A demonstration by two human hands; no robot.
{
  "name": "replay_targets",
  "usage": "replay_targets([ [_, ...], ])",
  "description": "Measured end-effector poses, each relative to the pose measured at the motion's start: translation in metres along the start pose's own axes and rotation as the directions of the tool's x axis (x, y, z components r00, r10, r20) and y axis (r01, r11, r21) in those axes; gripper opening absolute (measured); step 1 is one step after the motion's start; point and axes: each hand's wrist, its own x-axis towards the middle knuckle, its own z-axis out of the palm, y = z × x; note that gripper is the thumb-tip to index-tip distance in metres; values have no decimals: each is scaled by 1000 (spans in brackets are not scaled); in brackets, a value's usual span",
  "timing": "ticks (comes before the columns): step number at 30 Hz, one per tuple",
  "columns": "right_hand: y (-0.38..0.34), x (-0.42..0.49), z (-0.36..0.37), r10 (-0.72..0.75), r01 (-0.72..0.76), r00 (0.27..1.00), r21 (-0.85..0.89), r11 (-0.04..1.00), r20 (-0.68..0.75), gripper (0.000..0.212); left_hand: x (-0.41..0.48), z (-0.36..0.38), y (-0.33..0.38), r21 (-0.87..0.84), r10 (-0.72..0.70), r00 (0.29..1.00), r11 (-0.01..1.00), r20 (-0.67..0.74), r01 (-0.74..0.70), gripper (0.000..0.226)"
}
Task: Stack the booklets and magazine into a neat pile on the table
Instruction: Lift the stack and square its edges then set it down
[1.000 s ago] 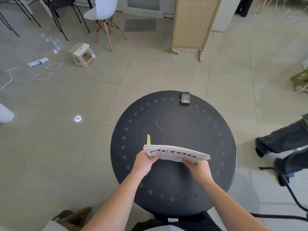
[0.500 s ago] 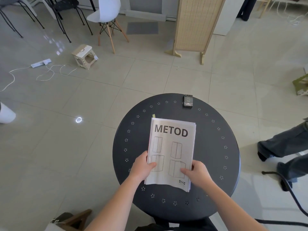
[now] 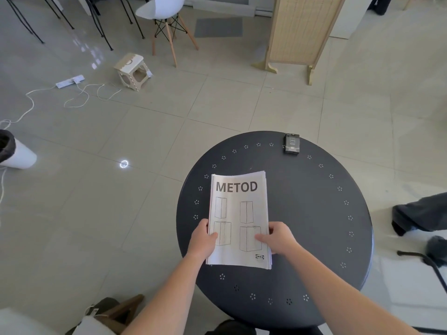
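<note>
I've laid the pile (image 3: 239,220) flat on the table (image 3: 314,226), where a second ago it stood on edge. My left hand (image 3: 202,240) and right hand (image 3: 278,238) pinch its sides (edges look squared, probably).

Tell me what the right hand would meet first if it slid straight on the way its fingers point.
The right hand points left across the METOD booklet; the left hand, probably.

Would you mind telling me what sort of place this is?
Probably a tiled studio or office room: a round black table, spare chairs, a folding screen and a power strip trailing cable.
</note>
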Motion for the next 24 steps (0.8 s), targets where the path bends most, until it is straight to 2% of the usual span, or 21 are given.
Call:
replay_targets([
  [7,-12,17,6,24,-24,1000,-4,1000,4,11,14,-6,-4,-35,-22,998,999,-63,20,33],
  [12,-13,24,7,24,-25,999,-23,999,-35,13,17,-5,-4,-10,-15,991,1000,-131,13,26],
  [14,-10,24,9,39,-42,996,-40,998,-78,13,15,-4,-3,107,21,980,994,-196,1,35],
  [16,-6,22,10,42,-51,989,-60,997,-140,13,12,-3,-1,225,88,964,974,-252,-30,55],
  [19,0,17,14,3,-32,977,-130,991,-212,20,8,-2,2,245,152,962,965,-228,-95,68],
  [24,8,15,19,-7,-32,976,-176,984,-216,18,5,2,2,226,126,973,971,-192,-81,72],
])
